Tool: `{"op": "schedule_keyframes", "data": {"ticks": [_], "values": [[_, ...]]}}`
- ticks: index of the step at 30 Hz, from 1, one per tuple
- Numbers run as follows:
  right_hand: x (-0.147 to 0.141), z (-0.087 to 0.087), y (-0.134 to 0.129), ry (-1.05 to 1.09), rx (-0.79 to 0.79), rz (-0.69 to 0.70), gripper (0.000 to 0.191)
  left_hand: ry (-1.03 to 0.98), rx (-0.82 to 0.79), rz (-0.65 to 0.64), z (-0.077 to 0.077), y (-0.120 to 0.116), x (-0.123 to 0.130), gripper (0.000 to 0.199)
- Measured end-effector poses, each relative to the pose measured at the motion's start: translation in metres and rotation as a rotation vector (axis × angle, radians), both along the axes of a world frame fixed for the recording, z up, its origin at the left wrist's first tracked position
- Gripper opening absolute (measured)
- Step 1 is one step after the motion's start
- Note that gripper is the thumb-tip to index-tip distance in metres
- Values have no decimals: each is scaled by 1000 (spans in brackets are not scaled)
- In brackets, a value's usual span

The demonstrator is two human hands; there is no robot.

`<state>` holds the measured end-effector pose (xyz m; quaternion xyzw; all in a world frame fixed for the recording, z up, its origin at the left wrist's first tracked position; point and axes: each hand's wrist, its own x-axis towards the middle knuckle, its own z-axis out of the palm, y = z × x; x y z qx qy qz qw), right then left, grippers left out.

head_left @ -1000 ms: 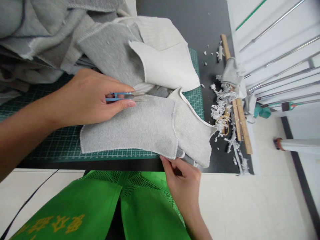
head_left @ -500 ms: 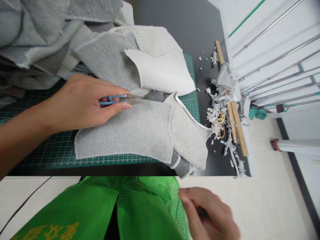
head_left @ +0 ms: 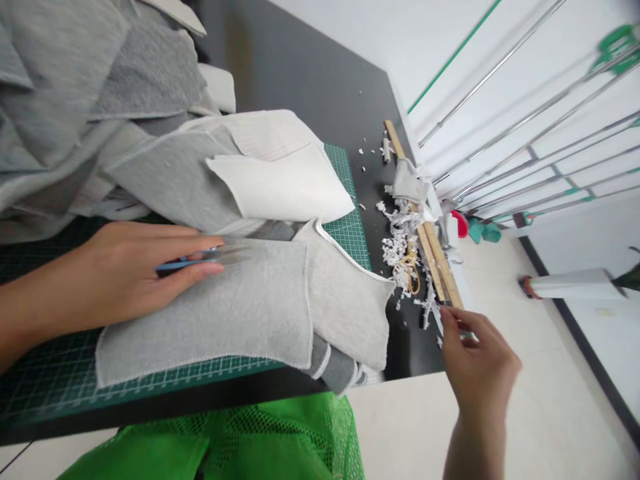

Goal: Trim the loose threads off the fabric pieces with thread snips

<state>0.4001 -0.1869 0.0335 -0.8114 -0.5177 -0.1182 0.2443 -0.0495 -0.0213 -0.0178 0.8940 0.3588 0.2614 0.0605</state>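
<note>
Blue-handled thread snips (head_left: 200, 264) sit pinched in my left hand (head_left: 135, 273), its fingers (head_left: 175, 233) closed around them; blades are blurred, so I can't say how far open they are; that hand rests on a grey fleece panel (head_left: 215, 313), which lies on a green cutting mat (head_left: 50, 373) and overhangs toward the black counter (head_left: 300, 87); my right hand (head_left: 480, 363) is off the fabric, its fingers (head_left: 450, 320) half curled at the end of a wooden strip (head_left: 433, 250), and I can't tell if they're gripping anything; white fabric trimmings (head_left: 400, 240) are heaped beside that strip; risks: the snip tips are right over the fleece, so a slip could nick it; a careless knock could also drag the overhanging panel into the trimmings.
</note>
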Motion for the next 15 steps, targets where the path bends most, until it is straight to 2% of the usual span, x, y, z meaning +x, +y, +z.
{"op": "schedule_keyframes", "data": {"ticks": [2, 4, 9, 15], "values": [[5, -4, 3, -31, -9, 40, 22, 10, 99, -56, -7, -3, -5, 34], [8, -9, 5, -40, -3, 50, 21, -7, 118, -18, -10, -7, -8, 27], [14, -16, 15, 96, 11, 71, 22, -21, -26, 93, -5, -10, -8, 28], [12, -22, 41, 115, 22, 114, 23, 2, 102, -21, -16, -3, -5, 29]]}}
